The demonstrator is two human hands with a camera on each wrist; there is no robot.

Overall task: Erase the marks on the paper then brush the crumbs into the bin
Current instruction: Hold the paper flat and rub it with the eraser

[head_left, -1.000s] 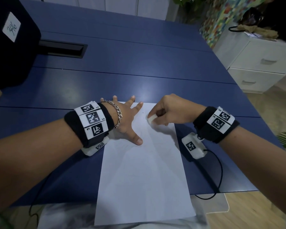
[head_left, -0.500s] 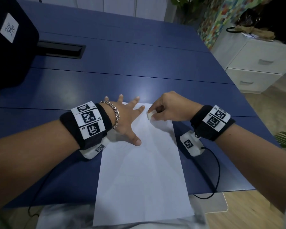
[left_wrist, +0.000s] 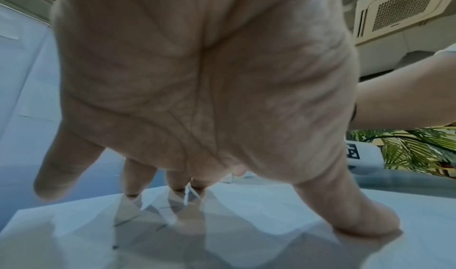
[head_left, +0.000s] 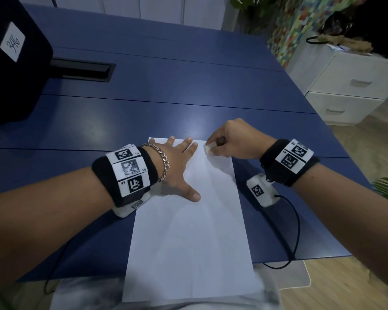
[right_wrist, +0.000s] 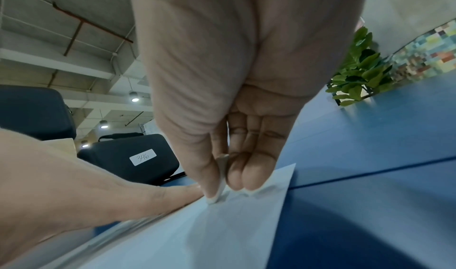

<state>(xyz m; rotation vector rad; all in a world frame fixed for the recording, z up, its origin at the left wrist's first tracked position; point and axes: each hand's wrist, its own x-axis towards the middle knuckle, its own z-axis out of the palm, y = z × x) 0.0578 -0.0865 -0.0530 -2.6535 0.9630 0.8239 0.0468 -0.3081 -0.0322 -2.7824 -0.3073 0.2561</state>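
A white sheet of paper (head_left: 188, 242) lies lengthwise on the blue table (head_left: 166, 90), its near end hanging over the front edge. My left hand (head_left: 179, 166) lies flat with spread fingers on the sheet's far left part, pressing it down; the left wrist view shows its fingers (left_wrist: 357, 214) touching the paper (left_wrist: 271, 244). My right hand (head_left: 229, 142) pinches a small white eraser (head_left: 207, 149) between thumb and fingers, its tip on the paper near the far right corner. In the right wrist view the eraser (right_wrist: 222, 189) meets the sheet (right_wrist: 222, 234). No marks or crumbs are visible.
A black case (head_left: 11, 61) with a "346" label stands at the far left. A dark cable slot (head_left: 81, 71) is set in the table beside it. White drawers (head_left: 349, 86) stand off the table's right side. A black cable (head_left: 296, 231) trails from my right wrist.
My right hand has slid the eraser away from me, up toward the paper's far right corner. The left hand stays flat on the sheet.
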